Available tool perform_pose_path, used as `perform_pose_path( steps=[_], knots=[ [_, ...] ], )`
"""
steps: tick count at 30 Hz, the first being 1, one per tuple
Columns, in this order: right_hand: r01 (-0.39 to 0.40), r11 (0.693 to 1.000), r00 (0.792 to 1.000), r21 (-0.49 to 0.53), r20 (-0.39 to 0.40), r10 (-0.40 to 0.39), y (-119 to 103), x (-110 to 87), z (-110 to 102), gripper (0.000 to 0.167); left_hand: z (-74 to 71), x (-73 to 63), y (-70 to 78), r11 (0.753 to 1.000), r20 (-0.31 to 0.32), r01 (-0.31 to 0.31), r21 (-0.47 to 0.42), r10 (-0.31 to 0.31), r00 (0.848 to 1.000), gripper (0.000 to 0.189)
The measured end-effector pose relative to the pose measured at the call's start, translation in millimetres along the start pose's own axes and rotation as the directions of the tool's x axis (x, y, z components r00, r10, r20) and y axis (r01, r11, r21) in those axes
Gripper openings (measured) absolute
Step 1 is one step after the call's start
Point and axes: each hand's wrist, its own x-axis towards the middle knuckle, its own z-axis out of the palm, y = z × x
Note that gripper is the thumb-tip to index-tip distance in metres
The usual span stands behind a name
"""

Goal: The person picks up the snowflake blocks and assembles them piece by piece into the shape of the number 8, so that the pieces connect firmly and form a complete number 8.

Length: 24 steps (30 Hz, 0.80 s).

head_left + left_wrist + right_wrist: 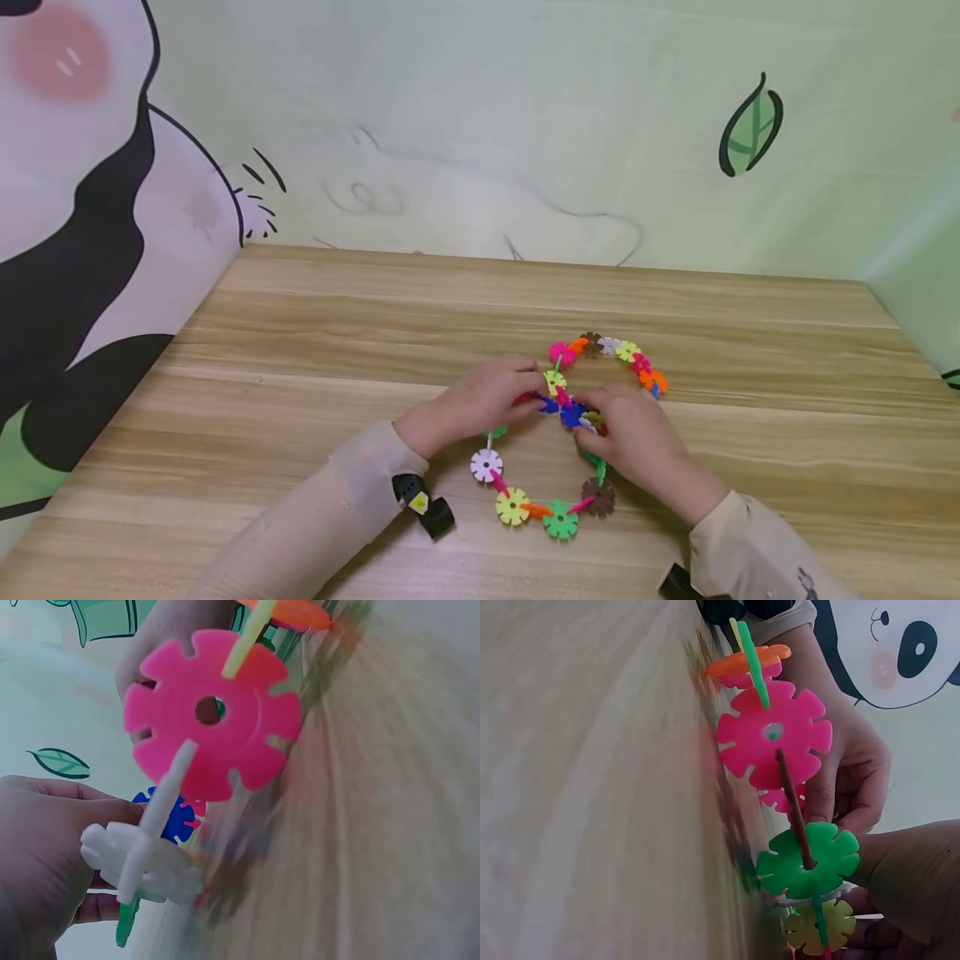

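Note:
A chain of colourful notched snowflake discs forms two loops on the table. The far loop has an orange disc (653,382) at its right; the near loop has a green disc (560,520) at the front. Where the loops meet, my left hand (483,404) pinches a red disc (527,397) beside blue ones. Close on its right, my right hand (637,429) holds the chain at a blue disc (572,415), its fingertips partly hiding the neighbouring pieces. Pink discs (214,716) stand large before the left hand (45,855) in the left wrist view.
The wooden table (300,333) runs back to a pale printed wall (480,125) with a leaf drawing. A panda picture covers the wall at left. Black wrist straps with cameras (423,504) hang below both sleeves, near the tabletop.

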Motion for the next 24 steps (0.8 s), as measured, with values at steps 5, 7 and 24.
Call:
perform_pose_path(
  steps=[5, 7, 24],
  knots=[
    [0.018, 1.0, 1.0, 0.0, 0.003, -0.018, 0.2, 0.0, 1.9, 0.038, 1.0, -0.8, -0.9, 0.999, -0.008, -0.028, 0.035, 0.028, 1.0, 0.009],
    [0.02, 1.0, 1.0, 0.003, 0.004, -0.02, 0.1, -0.1, 2.4, 0.038, 1.6, -1.0, -0.8, 0.999, -0.013, -0.032, 0.039, 0.033, 0.999, 0.009],
    [0.018, 0.999, 0.999, 0.042, -0.036, -0.017, 0.6, 0.6, 7.1, 0.037, 4.7, -1.4, -0.1, 0.997, -0.043, -0.046, 0.064, 0.049, 0.998, 0.007]
  ],
)
